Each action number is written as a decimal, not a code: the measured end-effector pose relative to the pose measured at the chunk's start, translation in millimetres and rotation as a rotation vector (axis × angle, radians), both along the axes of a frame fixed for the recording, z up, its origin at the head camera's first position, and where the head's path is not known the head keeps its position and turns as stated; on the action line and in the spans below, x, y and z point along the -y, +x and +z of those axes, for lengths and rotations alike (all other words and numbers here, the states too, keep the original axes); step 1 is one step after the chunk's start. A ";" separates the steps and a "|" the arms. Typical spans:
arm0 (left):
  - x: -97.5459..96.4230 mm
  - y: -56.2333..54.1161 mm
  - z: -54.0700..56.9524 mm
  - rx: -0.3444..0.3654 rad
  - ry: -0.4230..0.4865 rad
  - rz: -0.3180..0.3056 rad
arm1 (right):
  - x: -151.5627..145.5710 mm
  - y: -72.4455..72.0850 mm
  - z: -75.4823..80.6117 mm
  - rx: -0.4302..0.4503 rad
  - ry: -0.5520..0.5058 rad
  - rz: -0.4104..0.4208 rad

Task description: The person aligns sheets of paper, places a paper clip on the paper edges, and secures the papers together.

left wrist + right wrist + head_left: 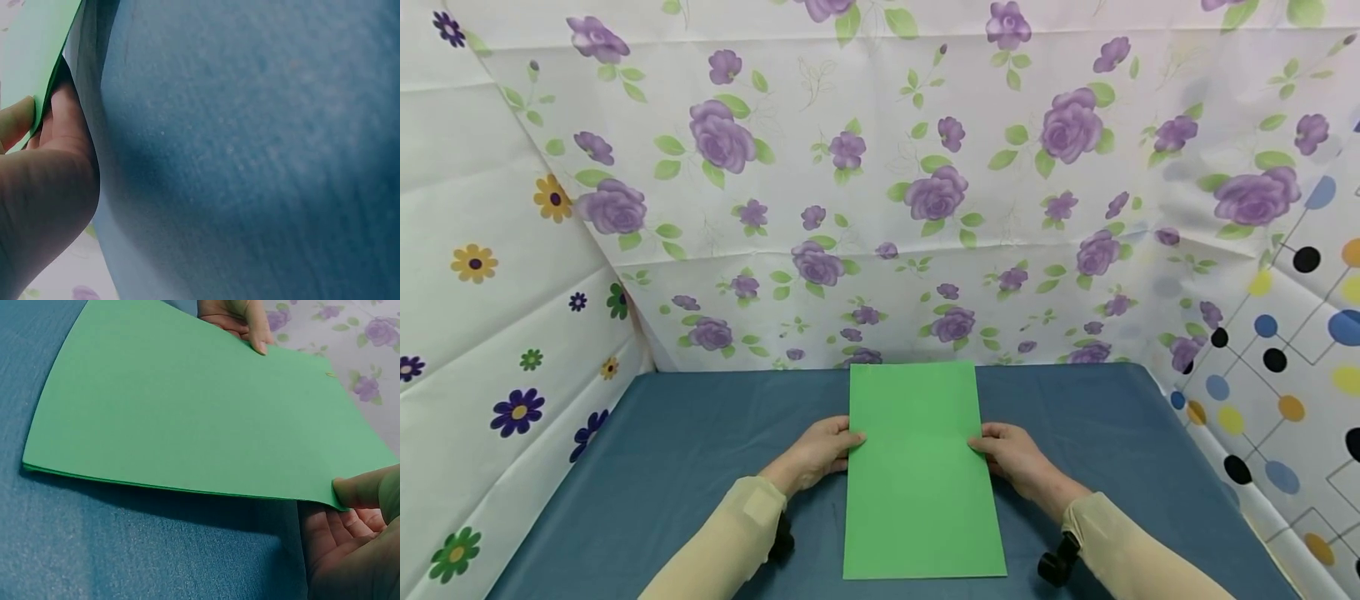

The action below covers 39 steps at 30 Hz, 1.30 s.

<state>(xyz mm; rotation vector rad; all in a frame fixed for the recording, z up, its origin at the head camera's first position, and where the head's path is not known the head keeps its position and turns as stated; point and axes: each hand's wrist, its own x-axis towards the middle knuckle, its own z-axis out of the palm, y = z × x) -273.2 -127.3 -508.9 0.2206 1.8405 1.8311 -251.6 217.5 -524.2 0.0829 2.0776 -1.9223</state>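
A green sheet of paper (917,483), taller than it is wide, is held between both hands over the table. My left hand (820,452) pinches its left edge, thumb on top and fingers underneath. On the opposite edge, my right hand (1018,462) pinches it the same way. In the right wrist view the paper (187,400) bends slightly near the right hand (356,537), and its near edge looks layered, lifted there above a shadow. The left wrist view catches only a strip of the paper (31,50) beside the left hand (56,156).
A blue cloth (715,433) covers the table. Behind it hangs a white curtain (880,208) with purple roses. Flower-printed cloth (490,333) stands at the left, and dotted cloth (1285,417) at the right.
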 end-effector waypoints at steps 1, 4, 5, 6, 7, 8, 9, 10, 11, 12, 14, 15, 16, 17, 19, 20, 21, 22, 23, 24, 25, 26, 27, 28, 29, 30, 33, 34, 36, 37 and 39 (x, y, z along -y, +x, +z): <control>0.0 0.4 0.5 0.005 0.001 -0.001 | -0.2 0.2 0.2 0.003 -0.004 -0.004; 0.2 1.9 1.1 0.025 0.008 -0.006 | -0.4 0.3 1.1 0.013 -0.010 -0.012; 0.5 2.4 1.2 0.033 0.012 -0.009 | -0.5 0.5 1.4 0.014 -0.011 -0.013; 0.9 3.2 1.6 0.038 0.013 -0.012 | -0.5 0.7 1.9 0.016 -0.011 -0.015; 1.3 4.0 1.9 0.042 0.015 -0.016 | -0.6 1.1 2.5 0.018 -0.011 -0.017; 1.7 4.9 2.2 0.047 0.017 -0.019 | -0.5 1.2 3.1 0.020 -0.010 -0.018; 2.0 6.0 2.7 0.053 0.017 -0.020 | -0.5 1.7 4.1 0.021 -0.011 -0.018; 2.3 7.3 3.4 0.057 0.016 -0.022 | -0.4 2.0 4.9 0.024 -0.012 -0.018; 2.7 8.8 4.4 0.062 0.011 -0.025 | -0.2 2.3 6.1 0.029 -0.016 -0.021; 3.0 10.6 5.4 0.066 0.005 -0.029 | 0.1 2.5 7.5 0.035 -0.019 -0.023; 3.6 14.0 7.3 0.076 -0.011 -0.036 | 0.3 2.6 9.6 0.042 -0.022 -0.027; 4.1 15.7 8.4 0.078 -0.023 -0.044 | 0.4 2.4 10.6 0.047 -0.021 -0.032; 4.6 17.4 9.4 0.078 -0.035 -0.054 | 0.4 2.2 11.6 0.053 -0.020 -0.037; 5.3 18.9 10.5 0.078 -0.051 -0.062 | 0.3 2.0 12.7 0.059 -0.019 -0.041; 6.5 21.2 11.9 0.075 -0.077 -0.076 | -0.4 1.2 13.7 0.066 -0.013 -0.046; 7.0 22.2 12.5 0.072 -0.086 -0.082 | -1.0 0.9 14.0 0.064 -0.006 -0.042; 7.4 22.9 13.0 0.069 -0.097 -0.085 | -1.1 0.4 14.4 0.069 -0.004 -0.044; 7.6 23.5 13.3 0.068 -0.105 -0.086 | -1.3 -0.1 14.5 0.068 -0.001 -0.040; 7.8 23.9 13.4 0.065 -0.113 -0.085 | -1.4 -0.6 14.5 0.069 0.002 -0.038; 7.7 24.2 13.3 0.062 -0.118 -0.082 | -1.5 -1.0 14.4 0.068 0.005 -0.036; 7.5 24.3 13.1 0.058 -0.125 -0.079 | -1.5 -1.5 14.2 0.067 0.008 -0.032; 7.2 24.2 12.8 0.057 -0.133 -0.073 | -1.4 -1.6 14.3 0.060 0.016 -0.023; 6.8 24.2 12.6 0.053 -0.141 -0.067 | -1.1 -1.8 14.9 0.062 0.017 -0.021; 6.5 24.0 12.2 0.052 -0.148 -0.061 | -1.2 -2.1 14.9 0.062 0.021 -0.018; 6.2 23.9 11.9 0.050 -0.155 -0.054 | -1.3 -2.1 15.4 0.062 0.025 -0.013; 6.0 23.7 11.7 0.052 -0.160 -0.047 | -1.5 -2.2 15.8 0.061 0.032 -0.008; 6.0 23.4 12.3 0.058 -0.173 -0.030 | -2.4 -2.2 17.4 0.050 0.068 0.001; 6.2 23.3 12.4 0.062 -0.176 -0.026 | -2.6 -2.2 17.9 0.046 0.083 0.001; 6.5 22.9 13.5 0.068 -0.182 -0.021 | -2.7 -1.9 19.2 0.036 0.115 -0.001; 6.5 22.9 14.1 0.069 -0.185 -0.020 | -2.5 -1.8 19.8 0.031 0.130 -0.002; 6.4 22.5 15.2 0.070 -0.195 -0.019 | -1.9 -1.5 21.2 0.020 0.163 -0.002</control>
